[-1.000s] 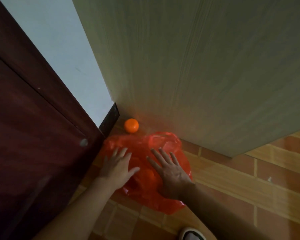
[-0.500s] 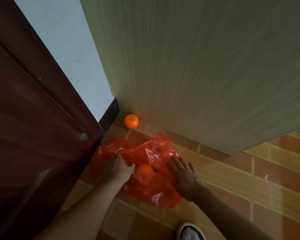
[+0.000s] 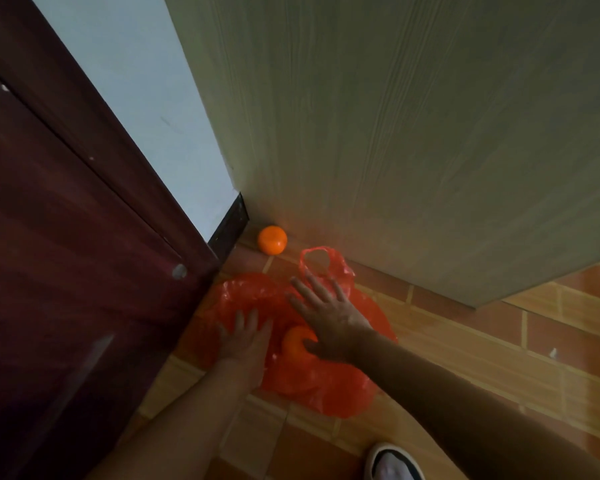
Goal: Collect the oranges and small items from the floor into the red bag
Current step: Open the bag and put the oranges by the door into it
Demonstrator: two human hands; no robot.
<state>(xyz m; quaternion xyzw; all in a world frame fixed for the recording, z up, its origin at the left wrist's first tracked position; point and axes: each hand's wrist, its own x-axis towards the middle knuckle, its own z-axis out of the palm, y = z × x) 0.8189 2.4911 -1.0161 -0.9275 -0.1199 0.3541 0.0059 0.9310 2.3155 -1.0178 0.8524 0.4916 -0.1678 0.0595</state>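
Lying in the floor corner, the loose orange (image 3: 272, 240) sits beyond both flat, empty hands on the red bag (image 3: 329, 386); right hand (image 3: 329, 317) nearer than left hand (image 3: 245, 336).

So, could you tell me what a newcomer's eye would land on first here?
The red bag spread on the tiled floor, with the left hand and right hand flat on it. An orange lies between them, and a loose orange sits in the corner beyond.
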